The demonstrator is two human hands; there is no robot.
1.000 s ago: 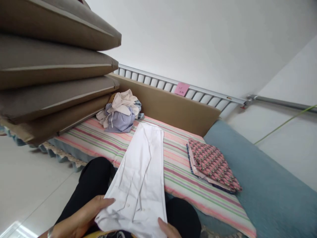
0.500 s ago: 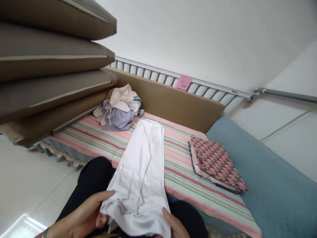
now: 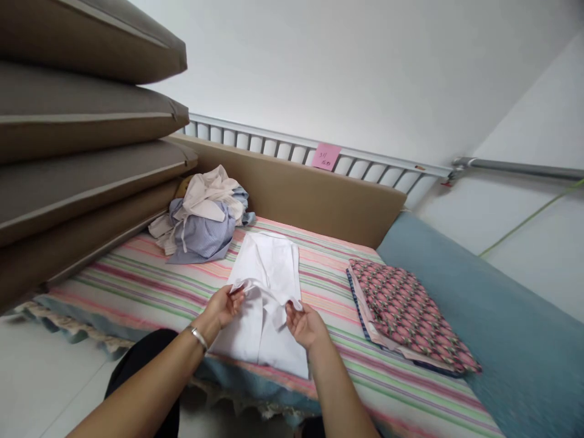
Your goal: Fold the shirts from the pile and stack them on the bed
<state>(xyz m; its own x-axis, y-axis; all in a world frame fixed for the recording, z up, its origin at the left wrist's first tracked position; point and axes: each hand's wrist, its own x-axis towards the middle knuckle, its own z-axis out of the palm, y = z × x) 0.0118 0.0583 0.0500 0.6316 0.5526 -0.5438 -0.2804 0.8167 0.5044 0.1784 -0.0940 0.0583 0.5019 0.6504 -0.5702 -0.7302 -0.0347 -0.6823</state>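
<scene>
A white garment (image 3: 278, 258), which looks like a shirt, lies lengthwise on the striped bed sheet (image 3: 191, 289), its near end partly folded back over itself. My left hand (image 3: 225, 306) pinches the left corner of the raised edge, palm turned upward. Opposite it, my right hand (image 3: 303, 324) grips the right corner of the same edge. Between the two hands the lifted cloth sags a little. The layer underneath lies flat, reaching the front edge of the bed.
To the right sits a stack of folded clothes (image 3: 410, 310) with a pink patterned piece on top. A crumpled heap of clothes (image 3: 205, 213) lies at the back left beside stacked brown cushions (image 3: 91, 176). A brown board (image 3: 296, 185) and metal rail border the back.
Both hands have moved forward, carrying the near edge of the white garment up and over its middle. The garment's lower part now rests on the bed instead of near my lap.
</scene>
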